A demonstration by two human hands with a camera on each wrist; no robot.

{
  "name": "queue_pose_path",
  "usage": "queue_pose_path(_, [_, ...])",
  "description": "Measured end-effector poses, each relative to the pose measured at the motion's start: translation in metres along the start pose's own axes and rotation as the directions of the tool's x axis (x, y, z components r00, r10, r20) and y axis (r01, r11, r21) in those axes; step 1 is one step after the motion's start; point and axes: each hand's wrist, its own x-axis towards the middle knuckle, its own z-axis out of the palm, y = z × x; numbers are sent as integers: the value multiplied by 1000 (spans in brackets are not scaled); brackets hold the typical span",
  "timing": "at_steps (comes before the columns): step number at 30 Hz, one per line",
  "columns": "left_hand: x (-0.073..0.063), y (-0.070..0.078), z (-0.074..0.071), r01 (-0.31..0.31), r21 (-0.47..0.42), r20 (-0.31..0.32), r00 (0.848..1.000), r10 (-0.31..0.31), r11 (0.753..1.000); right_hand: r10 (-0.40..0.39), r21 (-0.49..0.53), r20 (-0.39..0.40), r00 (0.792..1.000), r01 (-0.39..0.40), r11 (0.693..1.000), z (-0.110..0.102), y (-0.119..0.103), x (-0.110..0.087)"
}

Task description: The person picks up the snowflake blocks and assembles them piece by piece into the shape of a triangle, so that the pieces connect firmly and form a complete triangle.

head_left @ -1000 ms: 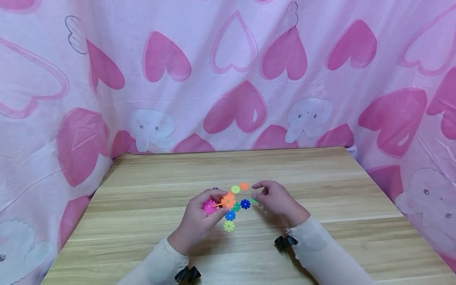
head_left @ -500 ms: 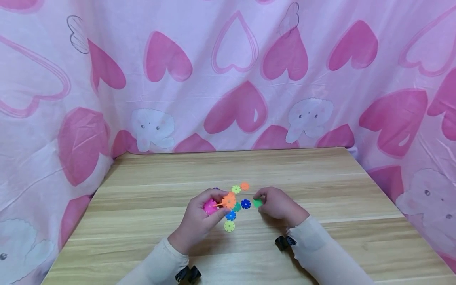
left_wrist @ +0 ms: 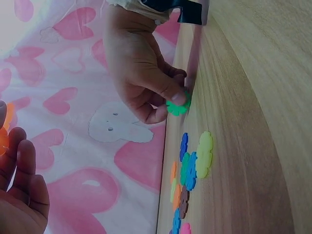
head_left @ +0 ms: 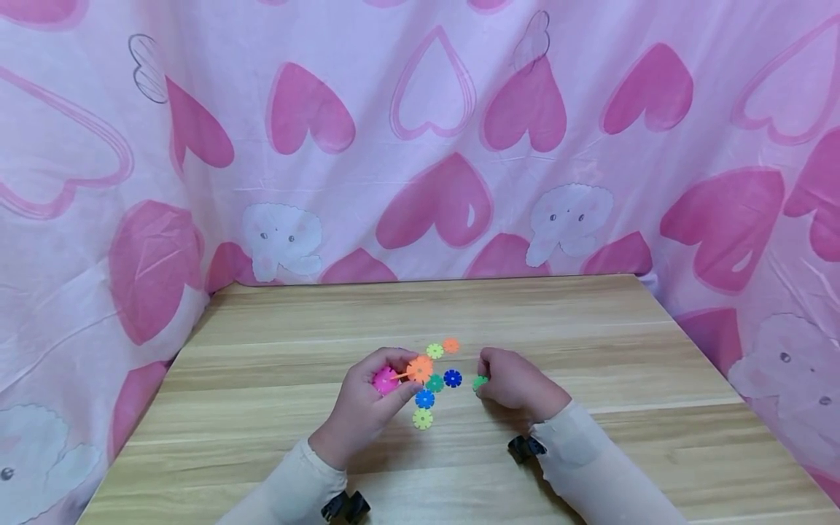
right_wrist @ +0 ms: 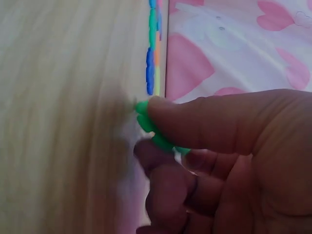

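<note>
My left hand [head_left: 364, 408] holds notched plastic snowflake discs joined together: an orange disc [head_left: 421, 370] faces up between thumb and fingers, with a pink disc [head_left: 384, 380] at its left. In the left wrist view only part of the orange disc [left_wrist: 4, 139] shows at the edge. To the right, low over the table, my right hand [head_left: 518, 384] pinches a green snowflake disc [head_left: 480, 383] between thumb and fingertips. That green disc [right_wrist: 161, 139] stands tilted in the right wrist view, its near part covered by the thumb.
Loose discs lie between the hands on the wooden table [head_left: 558, 321]: dark blue [head_left: 453, 378], teal [head_left: 435, 383], blue [head_left: 424, 399], yellow-green [head_left: 423, 418], and another orange disc [head_left: 450, 345] farther back. The left wrist view also shows a brown disc [left_wrist: 184, 202]. A heart-print curtain [head_left: 433, 197] encloses the table.
My right hand has come down to the green disc, taken it between thumb and fingers, and shifted slightly right with it. The left hand stays almost still with its discs.
</note>
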Motion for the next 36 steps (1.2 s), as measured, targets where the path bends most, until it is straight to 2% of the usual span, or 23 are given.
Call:
queue_pose_path(3, [0, 0, 0, 19, 0, -4, 1000, -19, 1000, -51, 134, -33, 998, 55, 989, -3, -5, -1])
queue_pose_path(5, [1, 0, -1, 35, 1, -7, 999, -35, 999, -123, 253, -76, 989, 139, 958, -5, -10, -2])
queue_pose_path(7, [1, 1, -1, 51, -8, -7, 999, -51, 999, -223, 362, -128, 966, 255, 896, -8, -16, -5])
queue_pose_path(9, [1, 1, -1, 62, -17, -2, 998, -62, 998, -318, 434, -174, 932, 362, 825, -10, -22, -10])
queue_pose_path(12, [1, 3, -1, 71, -32, 8, 997, -71, 997, -406, 503, -217, 888, 458, 733, -12, -30, -21])
queue_pose_path(14, [2, 3, -1, 74, -37, 17, 997, -73, 997, -438, 516, -238, 867, 495, 699, -13, -35, -28])
queue_pose_path(17, [2, 3, -1, 77, -49, 31, 997, -76, 996, -468, 520, -251, 847, 526, 673, -12, -40, -35])
queue_pose_path(19, [2, 2, -1, 79, -59, 39, 996, -77, 995, -478, 520, -252, 841, 534, 666, -11, -42, -38])
queue_pose_path(22, [2, 2, -2, 78, -73, 46, 996, -74, 994, -492, 515, -255, 833, 547, 660, -10, -43, -41])
queue_pose_path(30, [3, 0, -1, 58, -96, 58, 997, -53, 994, -551, 453, -283, 785, 616, 645, -6, -44, -43])
queue_pose_path(36, [2, 0, -2, 55, -101, 101, 994, -45, 993, -603, 427, -319, 731, 679, 597, -2, -46, -45])
